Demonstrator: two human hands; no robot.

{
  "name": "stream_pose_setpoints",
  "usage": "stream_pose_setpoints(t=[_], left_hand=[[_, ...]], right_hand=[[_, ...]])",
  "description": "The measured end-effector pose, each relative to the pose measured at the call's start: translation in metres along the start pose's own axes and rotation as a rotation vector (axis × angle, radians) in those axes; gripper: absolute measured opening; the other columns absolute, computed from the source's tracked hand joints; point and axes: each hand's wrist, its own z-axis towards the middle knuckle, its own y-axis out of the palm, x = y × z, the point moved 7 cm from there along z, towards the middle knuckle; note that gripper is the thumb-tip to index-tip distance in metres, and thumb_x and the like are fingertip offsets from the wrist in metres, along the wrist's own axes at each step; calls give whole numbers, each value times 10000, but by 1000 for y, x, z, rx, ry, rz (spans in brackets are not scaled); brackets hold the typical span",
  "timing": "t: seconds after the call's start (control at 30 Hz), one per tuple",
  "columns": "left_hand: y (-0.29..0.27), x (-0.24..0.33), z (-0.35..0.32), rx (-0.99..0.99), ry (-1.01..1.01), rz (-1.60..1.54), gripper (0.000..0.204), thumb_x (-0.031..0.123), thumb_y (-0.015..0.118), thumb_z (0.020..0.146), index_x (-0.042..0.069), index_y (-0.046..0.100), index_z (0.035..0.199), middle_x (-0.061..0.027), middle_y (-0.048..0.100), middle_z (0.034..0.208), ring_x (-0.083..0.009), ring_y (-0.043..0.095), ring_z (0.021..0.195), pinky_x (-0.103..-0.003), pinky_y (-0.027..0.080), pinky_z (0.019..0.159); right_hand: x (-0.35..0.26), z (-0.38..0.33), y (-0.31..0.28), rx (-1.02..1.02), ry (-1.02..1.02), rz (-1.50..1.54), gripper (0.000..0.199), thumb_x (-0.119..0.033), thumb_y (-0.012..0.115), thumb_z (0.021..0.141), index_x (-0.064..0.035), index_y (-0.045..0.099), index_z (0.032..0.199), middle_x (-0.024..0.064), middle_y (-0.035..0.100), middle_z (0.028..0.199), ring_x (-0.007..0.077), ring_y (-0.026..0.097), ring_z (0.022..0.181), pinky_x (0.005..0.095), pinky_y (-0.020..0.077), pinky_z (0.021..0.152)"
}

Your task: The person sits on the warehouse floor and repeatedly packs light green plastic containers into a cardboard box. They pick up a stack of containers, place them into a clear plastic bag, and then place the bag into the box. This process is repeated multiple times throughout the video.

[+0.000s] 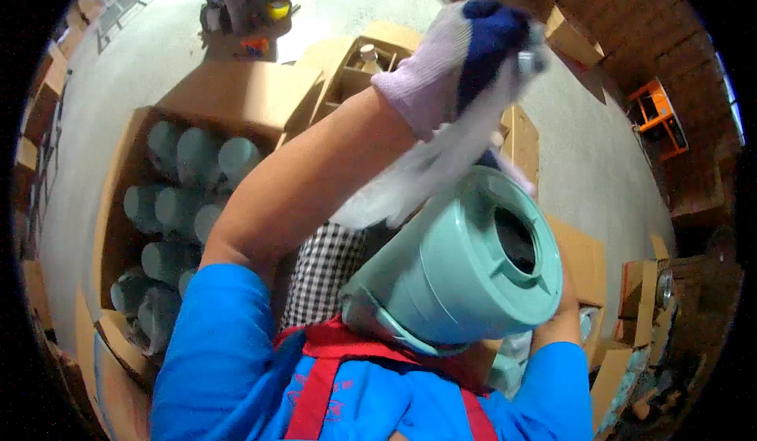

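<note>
My left hand (489, 58), in a white and navy glove, is raised at upper centre, its fingers closed on a thin clear plastic bag (438, 165) that trails down to the left. A small shiny piece shows at its fingertips; I cannot make out what it is. A large teal plastic cylinder casing (441, 267), with a ring-shaped end and a round dark opening, lies tilted against my chest. My right arm goes round its right side. Only a bit of my gloved right hand (512, 174) shows behind the casing's far end, where it grips it; most fingers are hidden.
On the left, an open cardboard box (110, 228) holds several teal cylinders (177, 212). Beyond my left arm is a divided carton (339, 86) with a bottle (368, 58) inside. More boxes line the right side. An orange-framed object (658, 117) stands on the floor at far right.
</note>
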Motion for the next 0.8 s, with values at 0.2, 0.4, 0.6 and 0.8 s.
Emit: stream_pose_setpoints(t=[0.2, 0.4, 0.6, 0.8], left_hand=[[-103, -29, -87, 209, -825, -77, 212, 208, 554, 957, 31, 665, 921, -87, 679, 791, -100, 555, 586, -231, 450, 515], [-28, 111, -173, -539, 11, -412, 264, 206, 521, 918, 46, 624, 1101, -160, 600, 932, -310, 643, 794, -421, 544, 725], [-10, 92, -296, -865, -618, -267, 618, 158, 551, 906, 59, 328, 1474, -245, 503, 1350, -369, 593, 1091, -419, 468, 946], [-108, 60, -277, 130, -755, 144, 644, 172, 551, 918, 50, 287, 1492, -224, 421, 1420, -344, 477, 1207, -402, 373, 1023]], right_hand=[[96, -16, -50, 302, 123, -162, 533, -422, 388, 1028, -3, 518, 1330, 162, 562, 1334, 251, 547, 1218, 410, 382, 1083], [130, -172, -13, 494, 283, -40, 529, -427, 402, 1024, -18, 514, 1340, 147, 547, 1359, 244, 542, 1218, 402, 391, 1074], [170, -211, 47, 437, 365, 256, 526, -433, 417, 1020, -34, 509, 1350, 132, 531, 1384, 237, 537, 1219, 394, 401, 1066], [35, -175, 59, 196, 96, 573, 525, -438, 432, 1016, -49, 504, 1361, 116, 516, 1409, 230, 532, 1219, 385, 410, 1057]])
